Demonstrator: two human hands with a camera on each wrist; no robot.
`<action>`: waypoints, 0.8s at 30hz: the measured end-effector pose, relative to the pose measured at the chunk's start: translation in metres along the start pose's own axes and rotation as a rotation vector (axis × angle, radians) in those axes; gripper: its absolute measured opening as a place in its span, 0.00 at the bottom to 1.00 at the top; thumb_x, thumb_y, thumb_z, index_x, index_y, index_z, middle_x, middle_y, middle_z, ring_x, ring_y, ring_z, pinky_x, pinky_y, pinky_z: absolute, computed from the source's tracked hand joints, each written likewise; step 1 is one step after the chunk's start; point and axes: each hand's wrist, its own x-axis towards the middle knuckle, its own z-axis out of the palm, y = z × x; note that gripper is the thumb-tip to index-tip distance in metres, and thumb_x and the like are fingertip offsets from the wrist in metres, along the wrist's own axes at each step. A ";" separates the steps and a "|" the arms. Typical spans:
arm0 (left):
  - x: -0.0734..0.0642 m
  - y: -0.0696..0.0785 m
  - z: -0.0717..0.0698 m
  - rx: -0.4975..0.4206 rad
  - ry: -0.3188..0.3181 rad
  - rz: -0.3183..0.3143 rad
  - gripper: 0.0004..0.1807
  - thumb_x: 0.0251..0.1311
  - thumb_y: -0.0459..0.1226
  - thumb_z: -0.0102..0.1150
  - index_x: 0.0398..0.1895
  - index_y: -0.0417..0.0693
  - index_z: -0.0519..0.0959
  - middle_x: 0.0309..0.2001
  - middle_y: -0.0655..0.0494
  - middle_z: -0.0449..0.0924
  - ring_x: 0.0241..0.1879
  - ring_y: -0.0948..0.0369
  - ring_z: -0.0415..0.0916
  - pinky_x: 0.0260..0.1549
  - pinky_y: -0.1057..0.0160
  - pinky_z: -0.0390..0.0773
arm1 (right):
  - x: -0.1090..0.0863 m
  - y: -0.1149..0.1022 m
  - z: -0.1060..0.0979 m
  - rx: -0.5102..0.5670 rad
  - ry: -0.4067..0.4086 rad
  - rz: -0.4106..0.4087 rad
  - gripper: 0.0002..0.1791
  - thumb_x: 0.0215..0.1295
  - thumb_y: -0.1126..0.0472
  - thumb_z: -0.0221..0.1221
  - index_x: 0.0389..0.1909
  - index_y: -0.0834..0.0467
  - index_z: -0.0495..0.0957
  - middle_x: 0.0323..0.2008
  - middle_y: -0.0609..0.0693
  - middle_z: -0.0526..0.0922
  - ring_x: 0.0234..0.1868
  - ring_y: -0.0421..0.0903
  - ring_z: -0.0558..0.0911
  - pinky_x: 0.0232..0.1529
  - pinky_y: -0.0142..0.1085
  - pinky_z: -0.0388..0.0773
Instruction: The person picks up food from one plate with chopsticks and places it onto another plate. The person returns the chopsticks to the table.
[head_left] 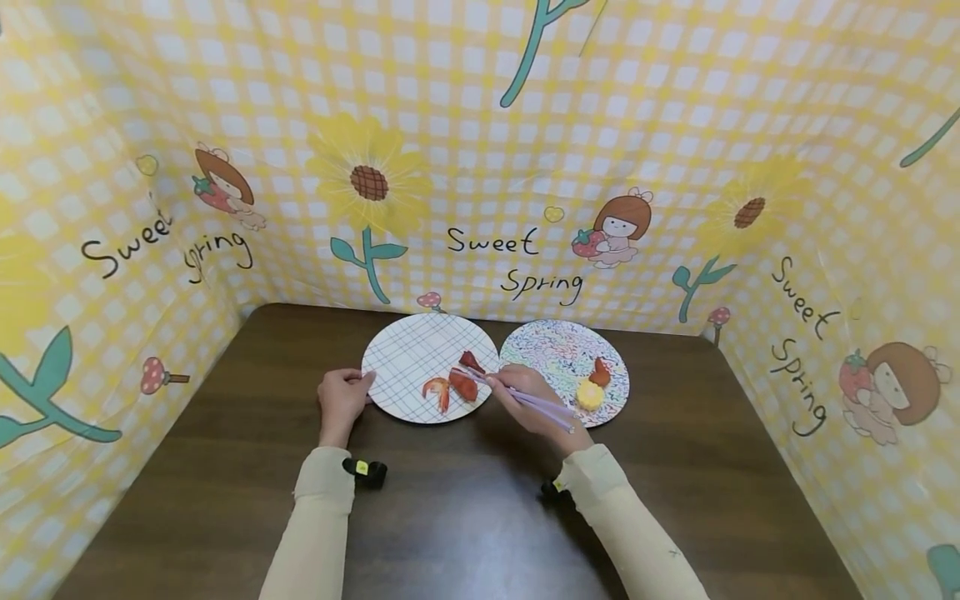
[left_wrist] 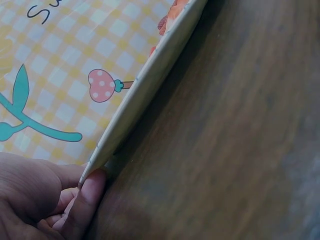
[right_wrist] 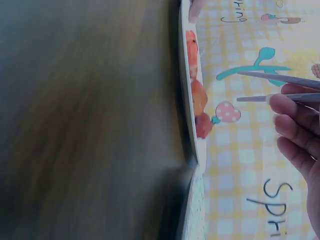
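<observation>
My left hand (head_left: 343, 402) pinches the left edge of a white round plate (head_left: 405, 354) with blue grid lines. In the left wrist view, the thumb and fingers (left_wrist: 92, 187) meet at its rim. My right hand (head_left: 525, 385) holds a pair of light purple chopsticks (head_left: 542, 406) over that plate's right side. Their tips stand apart with nothing between them in the right wrist view. Beneath and around them on the plate lie an orange shrimp (head_left: 437, 392), a reddish-brown oval food piece (head_left: 465, 387) and a dark red food piece (head_left: 470, 360).
A speckled multicolour plate (head_left: 543, 337) sits right beside the gridded one. It bears a round yellow food piece (head_left: 589, 395) and an orange-red food piece (head_left: 599, 372). Both plates rest on a dark wooden table (head_left: 442, 500), with yellow checked cloth (head_left: 480, 183) hanging behind and at the sides.
</observation>
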 end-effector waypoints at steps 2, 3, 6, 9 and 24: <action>0.000 -0.001 -0.001 -0.001 0.002 0.003 0.20 0.69 0.40 0.63 0.52 0.28 0.82 0.42 0.34 0.86 0.21 0.67 0.82 0.22 0.72 0.79 | -0.006 0.002 -0.005 -0.025 0.018 -0.016 0.09 0.71 0.67 0.58 0.32 0.60 0.84 0.26 0.49 0.82 0.29 0.43 0.77 0.33 0.36 0.78; 0.000 -0.002 -0.001 -0.003 0.005 0.004 0.20 0.69 0.40 0.63 0.52 0.28 0.82 0.42 0.34 0.86 0.21 0.67 0.81 0.22 0.72 0.78 | -0.010 0.002 -0.007 -0.036 0.024 -0.024 0.08 0.71 0.67 0.59 0.33 0.60 0.85 0.26 0.49 0.82 0.29 0.43 0.77 0.33 0.36 0.77; 0.001 -0.002 -0.001 -0.006 0.003 0.007 0.21 0.69 0.40 0.64 0.52 0.28 0.82 0.42 0.33 0.86 0.20 0.68 0.81 0.22 0.73 0.78 | -0.019 0.004 -0.017 -0.072 0.048 -0.044 0.06 0.69 0.67 0.60 0.36 0.60 0.86 0.27 0.48 0.83 0.30 0.44 0.78 0.34 0.38 0.77; 0.000 -0.002 -0.001 -0.009 0.006 -0.003 0.21 0.68 0.40 0.64 0.52 0.27 0.82 0.41 0.34 0.86 0.20 0.68 0.80 0.21 0.73 0.78 | -0.030 0.006 -0.026 -0.128 0.072 -0.067 0.05 0.67 0.67 0.62 0.35 0.61 0.87 0.27 0.48 0.84 0.31 0.46 0.80 0.36 0.40 0.78; 0.000 0.000 0.002 0.005 0.003 -0.014 0.20 0.68 0.40 0.63 0.51 0.28 0.82 0.41 0.34 0.86 0.19 0.70 0.78 0.21 0.74 0.77 | -0.091 0.034 -0.091 -0.325 0.197 -0.046 0.11 0.59 0.69 0.64 0.19 0.56 0.78 0.18 0.46 0.78 0.22 0.44 0.76 0.29 0.40 0.73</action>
